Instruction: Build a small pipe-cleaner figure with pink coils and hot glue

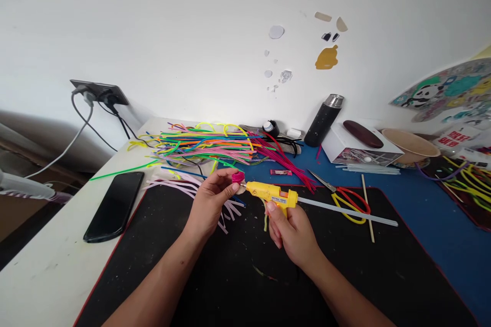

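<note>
Over the dark desk mat, my right hand (291, 230) is wrapped round the handle of a yellow hot glue gun (268, 192), its nozzle pointing left. A long translucent glue stick (349, 211) juts out of the gun's back end. My left hand (210, 194) pinches a small magenta coil (238, 177), apparently of pipe cleaner, between thumb and fingers. The nozzle tip meets or nearly meets the underside of this coil; I cannot tell whether they touch. A pale piece just below the coil is partly covered by my fingers.
Behind my hands lies a heap of coloured pipe cleaners (207, 143), with lilac ones (184, 184) nearer. Scissors (345, 202) and a wooden stick (368, 209) are right. A phone (114, 207) lies left. A black flask (324, 121) and white box (356, 145) stand by the wall.
</note>
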Demonstrator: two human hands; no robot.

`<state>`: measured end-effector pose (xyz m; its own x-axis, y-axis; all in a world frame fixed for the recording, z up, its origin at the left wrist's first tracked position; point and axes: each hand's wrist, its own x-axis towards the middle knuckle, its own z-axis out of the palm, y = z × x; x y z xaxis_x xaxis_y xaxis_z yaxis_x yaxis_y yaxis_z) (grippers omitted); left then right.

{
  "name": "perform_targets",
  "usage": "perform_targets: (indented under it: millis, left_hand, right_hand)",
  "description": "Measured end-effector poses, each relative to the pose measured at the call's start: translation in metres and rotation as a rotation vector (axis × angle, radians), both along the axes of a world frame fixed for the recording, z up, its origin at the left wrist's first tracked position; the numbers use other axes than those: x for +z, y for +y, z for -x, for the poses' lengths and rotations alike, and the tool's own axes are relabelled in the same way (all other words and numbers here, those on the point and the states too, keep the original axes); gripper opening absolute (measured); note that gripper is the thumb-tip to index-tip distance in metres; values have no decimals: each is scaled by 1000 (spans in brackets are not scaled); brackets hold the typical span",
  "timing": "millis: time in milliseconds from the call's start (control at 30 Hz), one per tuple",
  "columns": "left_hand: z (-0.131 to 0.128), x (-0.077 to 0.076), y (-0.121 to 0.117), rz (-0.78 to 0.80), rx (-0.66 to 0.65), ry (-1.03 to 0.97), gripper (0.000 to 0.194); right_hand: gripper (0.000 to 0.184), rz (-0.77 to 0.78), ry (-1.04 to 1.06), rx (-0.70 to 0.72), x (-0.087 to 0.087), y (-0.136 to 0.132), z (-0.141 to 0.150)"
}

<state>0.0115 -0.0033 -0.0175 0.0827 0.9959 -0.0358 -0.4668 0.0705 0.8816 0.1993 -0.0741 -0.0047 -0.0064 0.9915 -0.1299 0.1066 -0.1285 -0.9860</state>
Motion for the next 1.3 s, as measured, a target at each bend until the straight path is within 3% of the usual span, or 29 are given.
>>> perform_targets:
  millis: [1300]
  left_hand:
    - [-1,3,1,65,-1,-69,41]
  right_hand:
    - [67,-4,-22,-15,1,0,1]
